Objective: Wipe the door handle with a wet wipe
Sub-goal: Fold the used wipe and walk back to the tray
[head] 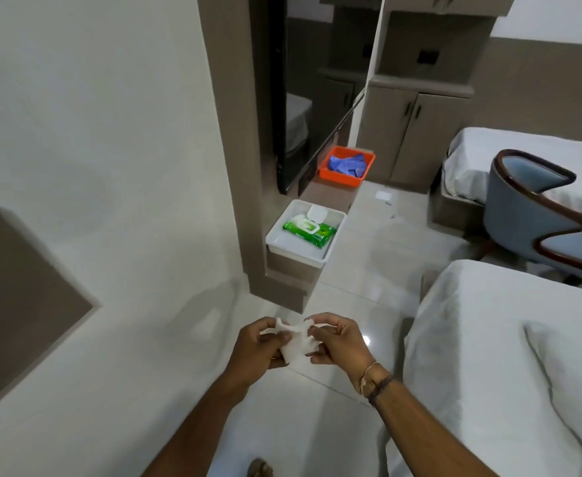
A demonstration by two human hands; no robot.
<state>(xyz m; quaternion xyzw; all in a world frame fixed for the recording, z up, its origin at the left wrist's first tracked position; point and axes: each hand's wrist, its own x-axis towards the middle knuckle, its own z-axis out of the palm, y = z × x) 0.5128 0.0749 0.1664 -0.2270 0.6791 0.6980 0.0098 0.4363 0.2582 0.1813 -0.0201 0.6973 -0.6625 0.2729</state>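
Note:
A white wet wipe [296,347] is stretched between both hands, low in the middle of the head view. My left hand [257,349] pinches its left side and my right hand [339,342] pinches its right side. A green pack of wet wipes [312,230] with its white lid flipped up lies in a white tray [279,241] on a low ledge ahead. No door handle shows in this view.
An orange tray [327,175] holding blue items sits further back on the ledge, under a dark wall-mounted screen [294,98]. A white bed [509,366] fills the right side. A blue chair [530,215] and beige cabinets [417,132] stand beyond. A white wall [93,166] runs along the left.

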